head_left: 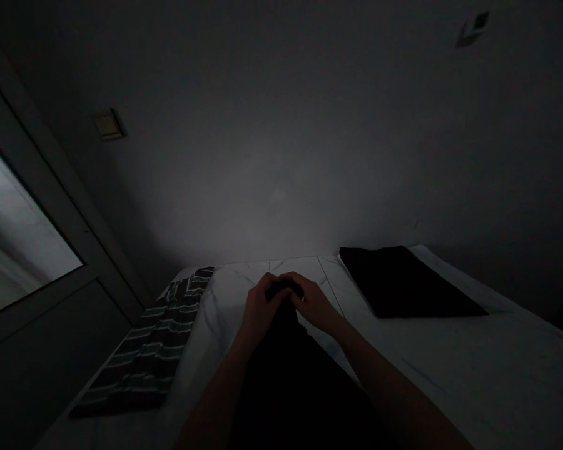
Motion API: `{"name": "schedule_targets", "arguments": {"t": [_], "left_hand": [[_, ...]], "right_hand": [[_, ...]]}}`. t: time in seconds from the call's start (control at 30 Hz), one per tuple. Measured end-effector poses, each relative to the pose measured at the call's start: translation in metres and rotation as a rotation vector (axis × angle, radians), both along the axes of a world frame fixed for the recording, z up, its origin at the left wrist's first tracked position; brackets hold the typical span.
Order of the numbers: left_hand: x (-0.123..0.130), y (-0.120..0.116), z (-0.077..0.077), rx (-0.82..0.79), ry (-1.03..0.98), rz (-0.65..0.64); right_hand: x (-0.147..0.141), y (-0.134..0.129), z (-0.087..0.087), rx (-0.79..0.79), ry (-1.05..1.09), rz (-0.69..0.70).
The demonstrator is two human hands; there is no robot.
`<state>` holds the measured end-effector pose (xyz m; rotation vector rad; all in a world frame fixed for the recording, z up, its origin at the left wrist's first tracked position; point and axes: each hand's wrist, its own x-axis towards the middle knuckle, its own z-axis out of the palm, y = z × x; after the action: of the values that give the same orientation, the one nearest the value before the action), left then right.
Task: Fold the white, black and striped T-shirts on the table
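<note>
The left hand [261, 306] and right hand [312, 303] clamp their fingers on a dark cloth [286, 375] lying on a marbled surface [234, 294].

From my end of the feed, the left forearm [214, 400] and right forearm [394, 387] reach in bare and slim, tapering to the bare left hand [261, 309] and right hand [315, 304]. The dim light hides finer detail.

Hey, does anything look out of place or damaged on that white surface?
Nothing clearly stands out on the white marble-patterned surface. The striped cloth lies flat along its left edge, and the black cloth sits toward the far right. The left hand and right hand hold black fabric between them. The dim light could hide small flaws.
</note>
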<state>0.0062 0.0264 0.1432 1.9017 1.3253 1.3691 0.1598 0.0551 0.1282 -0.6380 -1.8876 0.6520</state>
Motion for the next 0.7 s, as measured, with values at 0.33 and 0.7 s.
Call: {"name": "schedule_targets", "arguments": {"t": [0.33, 0.7], "left_hand": [[-0.022, 0.041, -0.01, -0.376, 0.381, -0.25], [-0.029, 0.043, 0.003, -0.092, -0.002, 0.021]], "right_hand": [[0.104, 0.009, 0.04, -0.032, 0.223, -0.597], [0.113, 0.011, 0.036, -0.001, 0.137, -0.671]]}}
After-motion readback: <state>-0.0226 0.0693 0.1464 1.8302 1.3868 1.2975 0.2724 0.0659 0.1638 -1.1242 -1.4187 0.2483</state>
